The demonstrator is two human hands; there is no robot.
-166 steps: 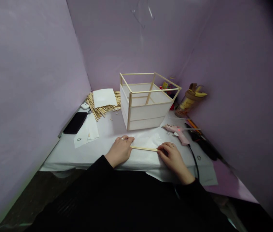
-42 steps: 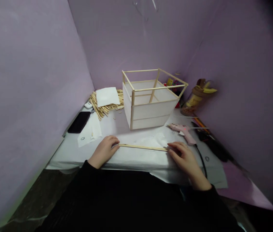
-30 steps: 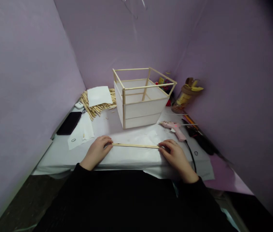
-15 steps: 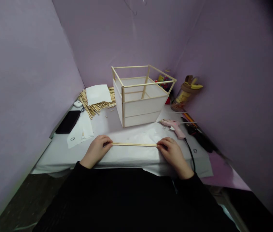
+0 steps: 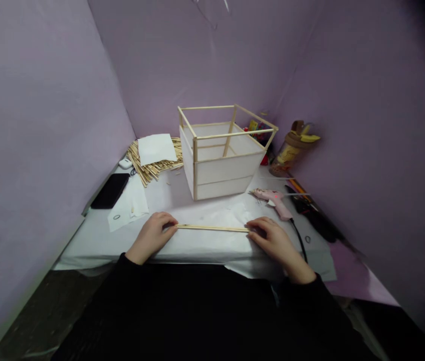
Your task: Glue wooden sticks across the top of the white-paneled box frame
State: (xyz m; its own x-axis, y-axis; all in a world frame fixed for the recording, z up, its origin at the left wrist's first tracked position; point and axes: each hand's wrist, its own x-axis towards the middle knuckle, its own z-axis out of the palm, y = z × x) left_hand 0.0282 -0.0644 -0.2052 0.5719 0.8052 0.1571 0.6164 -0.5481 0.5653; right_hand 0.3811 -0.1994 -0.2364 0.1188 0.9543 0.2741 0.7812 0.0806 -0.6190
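Note:
Two thin wooden sticks lie side by side, level, near the front edge of the covered table. My left hand pinches their left end between thumb and fingers. At the other end, my right hand has its thumb and fingertips closed on the sticks. Behind them stands a box-shaped frame of wooden sticks, its lower part walled with white sheet and its top part bare. A pink hot glue gun lies to the right, beyond my right hand, its nozzle pointing left.
A pile of wooden sticks lies at the back left under a white paper sheet. A black phone rests at the left edge. A tumbler stands back right. The glue gun's black cord runs over the front edge.
The whole view has shifted slightly, so everything appears a little lower and to the right. Both hands keep hold of the sticks; my right hand's fingers have shifted slightly at its end.

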